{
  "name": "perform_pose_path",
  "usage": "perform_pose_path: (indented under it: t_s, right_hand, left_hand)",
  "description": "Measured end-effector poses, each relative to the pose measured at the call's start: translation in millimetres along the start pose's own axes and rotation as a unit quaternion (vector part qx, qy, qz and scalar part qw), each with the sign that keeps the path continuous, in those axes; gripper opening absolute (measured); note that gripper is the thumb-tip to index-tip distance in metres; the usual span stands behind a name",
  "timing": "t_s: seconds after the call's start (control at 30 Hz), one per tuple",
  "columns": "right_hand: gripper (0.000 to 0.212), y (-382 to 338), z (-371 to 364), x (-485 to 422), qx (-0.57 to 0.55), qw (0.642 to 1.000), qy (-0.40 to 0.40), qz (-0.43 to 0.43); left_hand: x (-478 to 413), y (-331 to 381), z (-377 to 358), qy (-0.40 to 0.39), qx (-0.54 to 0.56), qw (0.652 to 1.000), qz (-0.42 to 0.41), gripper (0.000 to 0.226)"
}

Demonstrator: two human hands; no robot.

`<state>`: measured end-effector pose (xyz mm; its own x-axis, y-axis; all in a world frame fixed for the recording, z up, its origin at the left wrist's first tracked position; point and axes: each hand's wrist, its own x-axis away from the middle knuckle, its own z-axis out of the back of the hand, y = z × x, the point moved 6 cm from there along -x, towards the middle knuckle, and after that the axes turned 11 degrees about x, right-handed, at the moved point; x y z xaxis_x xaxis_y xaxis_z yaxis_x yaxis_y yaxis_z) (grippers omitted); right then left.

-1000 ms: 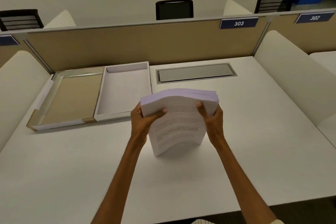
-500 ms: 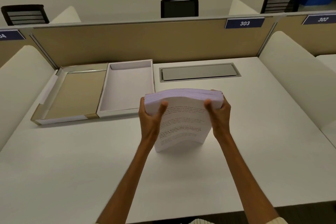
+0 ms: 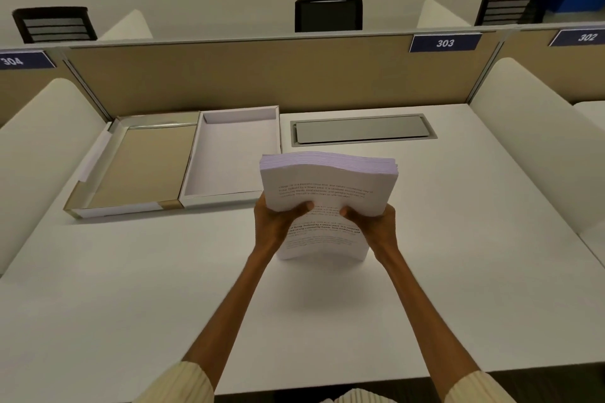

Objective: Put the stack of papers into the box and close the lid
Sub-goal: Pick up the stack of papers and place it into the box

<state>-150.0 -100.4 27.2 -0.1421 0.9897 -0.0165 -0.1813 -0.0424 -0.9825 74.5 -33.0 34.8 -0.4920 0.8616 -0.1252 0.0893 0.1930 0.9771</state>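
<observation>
Papers (image 3: pixel 327 188), thick printed stack bowed at frame centre, clamped upright by left hand (image 3: pixel 278 224) and right hand (image 3: pixel 376 226), thumbs across the page, shallow white box (image 3: pixel 229 154) open beside tan-lined lid (image 3: pixel 140 163) centre left, smooth white desk (image 3: pixel 458 239).

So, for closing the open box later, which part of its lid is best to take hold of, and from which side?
Probably the lid's far-left long edge, approached from the left. The lid lies flat and open beside the white tray, joined to it along the middle, so that outer edge is the free one and swings over to the right. Both hands, left hand and right hand, hold the paper stack now.
</observation>
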Motion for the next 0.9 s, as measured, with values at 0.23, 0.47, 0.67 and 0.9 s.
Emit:
perform_pose_path:
  t_s: [0.23, 0.47, 0.67, 0.9]
  right_hand:
    - [0.033, 21.6, -6.3, 3.2, 0.036, 0.999, 0.003, -0.028]
    - [0.056, 14.5, -10.8, -8.9, 0.036, 0.996, 0.006, -0.086]
    - [0.064, 0.1, -24.9, -25.7, 0.091, 0.99, -0.019, -0.107]
    - [0.053, -15.5, -66.7, -38.3, 0.093, 0.983, -0.117, -0.104]
  left_hand:
    - [12.0, -33.2, 7.2, 0.0, -0.034, 0.999, 0.018, 0.05]
    - [4.5, -15.7, 6.4, 0.02, -0.098, 0.994, 0.044, 0.053]
    - [-7.3, 0.3, 18.3, 0.055, -0.137, 0.984, 0.096, 0.06]
    - [-21.9, 9.8, 54.6, 0.113, -0.15, 0.965, 0.183, 0.058]
